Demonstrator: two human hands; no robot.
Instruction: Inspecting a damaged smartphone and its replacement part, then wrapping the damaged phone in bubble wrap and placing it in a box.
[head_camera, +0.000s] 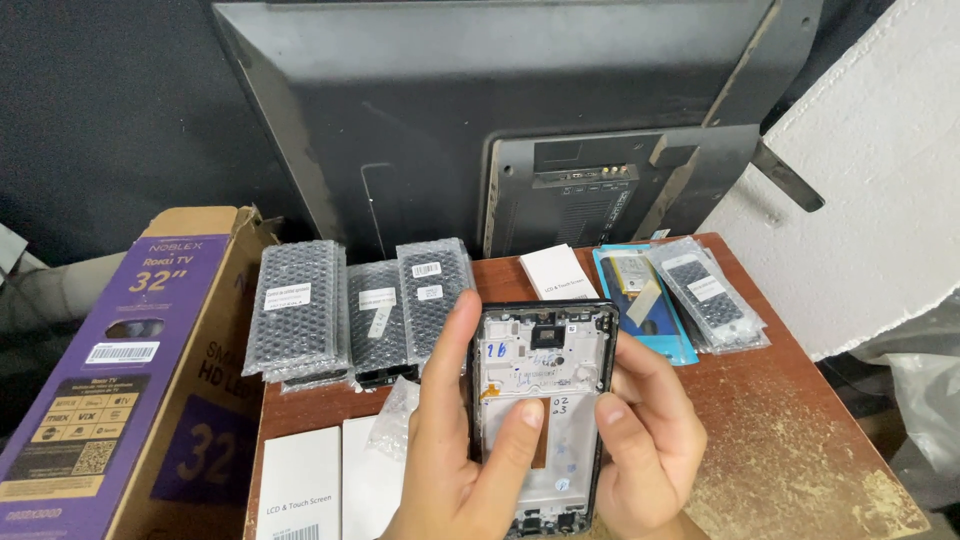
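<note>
Phone screen assembly (540, 400), inner side up: black frame, pale metal backing, handwritten marks. Its lower end runs to the bottom edge of the view and is partly cut off; the mid left portion is covered by a thumb.

Left hand (450, 450): wrist cut off below. Fingers wrap the assembly's left edge, thumb laid across its inner face; closed around it.

Right hand (645, 430): wrist also out of view. Fingers curl behind the right edge, thumb pressed against that side; clasped on the same part. The assembly sits upright between both palms, above the wooden table (800, 440).

Bubble-wrapped packs (355, 305): three, leaning at the table's back, contents dark and hard to make out.

White boxes (320, 490): lower left, cut off by the frame; a third white box (558, 272) lies behind the hands.

Blue-backed part and clear-bagged parts (680, 295): right rear, overlapping.

Television, rear panel (500, 120): stands behind the table, top cropped.

Purple and brown carton (120, 380): left, partly out of view.

White foam slab (870, 180): right.
</note>
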